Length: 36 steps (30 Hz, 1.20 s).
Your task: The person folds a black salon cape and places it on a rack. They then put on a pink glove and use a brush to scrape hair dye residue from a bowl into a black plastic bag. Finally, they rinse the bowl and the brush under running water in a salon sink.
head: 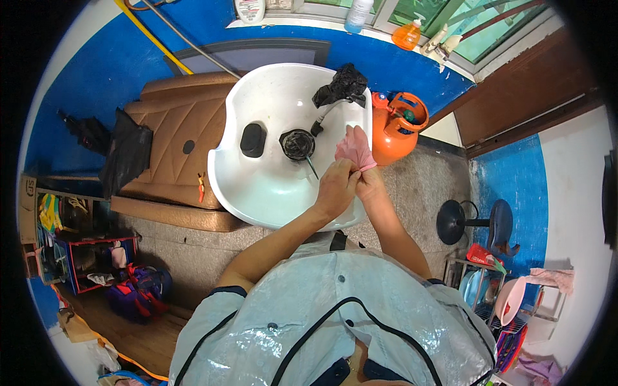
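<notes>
My right hand (368,186) is partly inside a thin pink glove (355,147), whose rolled cuff circles the palm. The glove hides its fingers. My left hand (338,186) pinches that cuff from the left side. Both hands are above the right part of a white shampoo basin (265,193). In the basin stands a small black bowl (298,144) holding dark matter, with a thin-handled stick (312,168) leaning out of it. A black rounded block (253,140) lies to its left. A spray hose (328,113) with a black end hangs near crumpled black plastic (343,86) on the rim.
An orange gas cylinder (396,135) stands right of the basin. A brown padded recliner (178,144) adjoins its left, with an orange-handled tool (201,187) on it. Bottles, including an orange pump bottle (406,34), line the windowsill. A black-based stool (451,222) and rack (475,270) are at right.
</notes>
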Motion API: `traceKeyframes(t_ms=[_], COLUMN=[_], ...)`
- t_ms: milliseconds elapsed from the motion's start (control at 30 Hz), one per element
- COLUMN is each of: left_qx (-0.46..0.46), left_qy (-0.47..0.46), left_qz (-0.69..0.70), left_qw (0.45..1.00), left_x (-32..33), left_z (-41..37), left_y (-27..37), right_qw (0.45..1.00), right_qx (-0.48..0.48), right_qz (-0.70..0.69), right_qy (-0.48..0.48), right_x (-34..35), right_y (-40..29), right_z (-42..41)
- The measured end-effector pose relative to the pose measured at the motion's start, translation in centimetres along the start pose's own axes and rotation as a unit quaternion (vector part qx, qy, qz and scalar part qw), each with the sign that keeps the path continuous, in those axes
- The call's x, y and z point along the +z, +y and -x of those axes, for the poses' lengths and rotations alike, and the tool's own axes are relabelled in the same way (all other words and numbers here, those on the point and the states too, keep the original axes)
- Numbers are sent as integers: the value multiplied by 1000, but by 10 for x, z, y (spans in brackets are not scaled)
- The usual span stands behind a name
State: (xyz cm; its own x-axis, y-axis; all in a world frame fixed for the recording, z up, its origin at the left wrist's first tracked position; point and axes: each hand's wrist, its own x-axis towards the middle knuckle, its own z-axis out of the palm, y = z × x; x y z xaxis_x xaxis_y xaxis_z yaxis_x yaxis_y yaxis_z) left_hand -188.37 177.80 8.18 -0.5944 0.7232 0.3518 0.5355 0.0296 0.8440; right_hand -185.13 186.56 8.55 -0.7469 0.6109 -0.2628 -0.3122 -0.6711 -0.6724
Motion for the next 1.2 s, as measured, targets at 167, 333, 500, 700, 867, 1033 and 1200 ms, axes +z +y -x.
traceKeyframes(t_ms=[167,333,500,700,867,1033,1200], left_qx=[-3,-70,10,-143,-274,-248,-227], left_qy=[-14,-56,-4,132,24,170,156], left_qz=[39,147,160,243,542,429,322], left_qw=[999,985,987,950,794,852,906], left_x=[4,-6,-6,-12,-35,-22,-20], left_z=[-3,-8,-5,-8,-41,-46,-48], left_y=[-5,1,23,-3,-16,-25,-44], right_qw=[989,955,957,954,847,940,946], right_qx=[12,-8,59,78,232,171,145], right_qz=[64,111,23,-70,-394,-151,-154], right_qy=[-135,-276,-283,-282,-270,-253,-244], right_x=[12,36,21,38,60,51,42], right_y=[-16,-31,-29,-62,-56,-49,-37], right_z=[0,0,-18,-12,21,36,37])
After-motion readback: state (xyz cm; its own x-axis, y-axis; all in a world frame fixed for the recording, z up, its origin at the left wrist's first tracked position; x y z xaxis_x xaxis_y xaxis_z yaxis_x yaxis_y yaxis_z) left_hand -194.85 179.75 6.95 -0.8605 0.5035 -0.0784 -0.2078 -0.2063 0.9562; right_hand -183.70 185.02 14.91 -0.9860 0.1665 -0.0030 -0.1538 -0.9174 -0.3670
